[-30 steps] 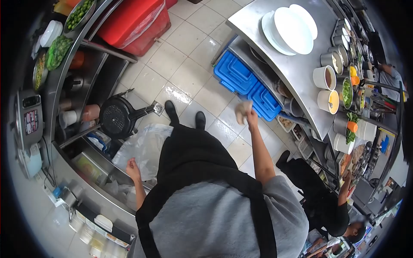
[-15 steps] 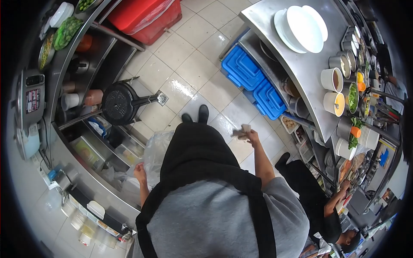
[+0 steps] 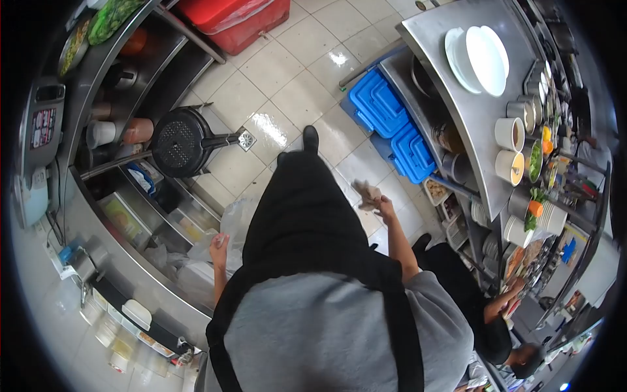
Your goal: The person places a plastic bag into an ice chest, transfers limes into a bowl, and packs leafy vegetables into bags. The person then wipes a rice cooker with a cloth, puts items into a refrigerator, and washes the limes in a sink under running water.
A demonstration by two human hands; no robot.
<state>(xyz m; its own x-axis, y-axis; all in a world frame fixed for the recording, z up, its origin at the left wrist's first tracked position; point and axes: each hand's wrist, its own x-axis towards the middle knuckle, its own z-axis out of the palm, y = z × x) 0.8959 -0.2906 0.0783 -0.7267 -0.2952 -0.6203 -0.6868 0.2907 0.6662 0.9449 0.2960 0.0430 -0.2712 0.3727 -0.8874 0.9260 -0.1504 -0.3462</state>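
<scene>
Feet have shuffled since a second ago: one black shoe (image 3: 310, 139) is now well ahead of the other, and less of the clear plastic bag (image 3: 240, 214) shows beside the apron (image 3: 304, 225) than before. Only got the head cam to go on. The right hand (image 3: 387, 210) has its fingers closed around a crumpled cloth (image 3: 368, 195), which hangs out in the air over the floor, just off the apron's right side. It's a brownish-grey, wrinkly, bunched-up thing, sticking out past the fingers with a ragged-looking end. The left hand (image 3: 220, 248) has curled fingers near the bag, but I honestly can't tell if they're gripping anything. Floor (image 3: 281, 78) is pale tile, shiny in spots, with a square drain (image 3: 245, 139) near a round black perforated thing (image 3: 179, 142). Right side's got a steel counter (image 3: 480, 124) with white bowls (image 3: 484, 62) on top and blue bins (image 3: 392, 127) next to it down low. Open steel drawers (image 3: 124, 221) are on the left, a red bin (image 3: 245, 29) sits up top, and a co-worker (image 3: 450, 281) in black is off to the right.
</scene>
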